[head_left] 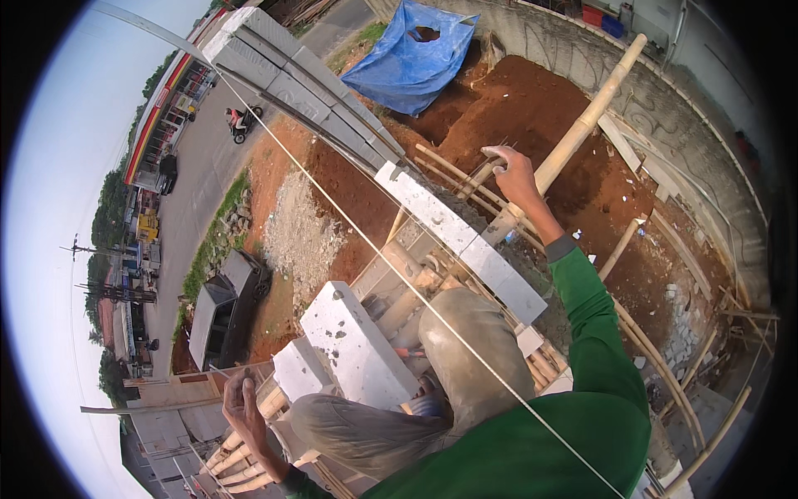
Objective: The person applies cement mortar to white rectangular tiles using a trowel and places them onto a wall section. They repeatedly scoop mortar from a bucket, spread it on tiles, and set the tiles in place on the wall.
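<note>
My left hand [245,407], low at the left beside the white blocks [349,341], has its fingers curled around something thin that I cannot make out. My right hand [511,175] is raised above the bamboo scaffold at the right, fingers bent but apart, with nothing clearly held. Between them a row of white blocks [457,241] runs along a wall top to a taller block column [299,91]. A taut cord [349,223] crosses diagonally over my bent knees [470,349] and green-sleeved body.
I am high on bamboo poles [598,108]. Below are red soil [565,91], a blue tarp [416,50], rubble [295,224] and a concrete boundary wall [698,150]. At left are a parked vehicle [220,308], a road [191,216] and a person on a motorbike [241,125].
</note>
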`<state>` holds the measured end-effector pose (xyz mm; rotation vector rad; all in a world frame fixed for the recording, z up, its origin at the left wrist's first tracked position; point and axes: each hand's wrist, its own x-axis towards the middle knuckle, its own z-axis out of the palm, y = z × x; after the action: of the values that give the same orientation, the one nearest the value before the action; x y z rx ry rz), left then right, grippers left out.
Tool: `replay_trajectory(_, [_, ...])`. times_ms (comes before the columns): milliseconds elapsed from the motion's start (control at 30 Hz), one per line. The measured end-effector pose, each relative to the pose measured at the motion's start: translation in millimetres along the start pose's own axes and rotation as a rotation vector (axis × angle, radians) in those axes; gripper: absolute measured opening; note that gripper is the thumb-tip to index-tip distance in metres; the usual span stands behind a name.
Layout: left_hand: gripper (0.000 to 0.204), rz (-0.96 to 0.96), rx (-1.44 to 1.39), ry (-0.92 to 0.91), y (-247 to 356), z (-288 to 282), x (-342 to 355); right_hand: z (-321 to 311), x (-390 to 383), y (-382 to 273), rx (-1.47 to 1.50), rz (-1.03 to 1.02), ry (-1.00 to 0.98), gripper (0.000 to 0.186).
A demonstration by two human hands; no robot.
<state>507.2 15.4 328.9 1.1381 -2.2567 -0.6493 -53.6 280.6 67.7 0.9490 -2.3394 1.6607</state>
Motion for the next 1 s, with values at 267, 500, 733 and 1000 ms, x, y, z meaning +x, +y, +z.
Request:
replay_trajectory(267, [0.032, -0.241, -0.745, 0.077, -29.1, -9.7, -38.1, -36.7, 24.6, -18.7, -0.531, 0.045, -0.562, 0.032])
replay_trajectory(500, [0.053, -0.284, -1.671, -0.208, -97.0, 16.8, -122.1, -38.9, 33.5, -91.2, -0.353, -0.178, -0.318, 0.025])
replay_trajectory(733, [0.053, -1.099, -1.256, 0.506, -149.6, 95.9, -212.8, 10.2, 16.5, -210.1, -0.394, -0.387, -0.344, 0.022])
replay_trajectory(1000, [0.062, -0.956, -1.165, 1.246, -319.8, -6.8, -248.9, 77.7, -40.7, -305.5, -0.187, -0.486, -0.718, 0.017])
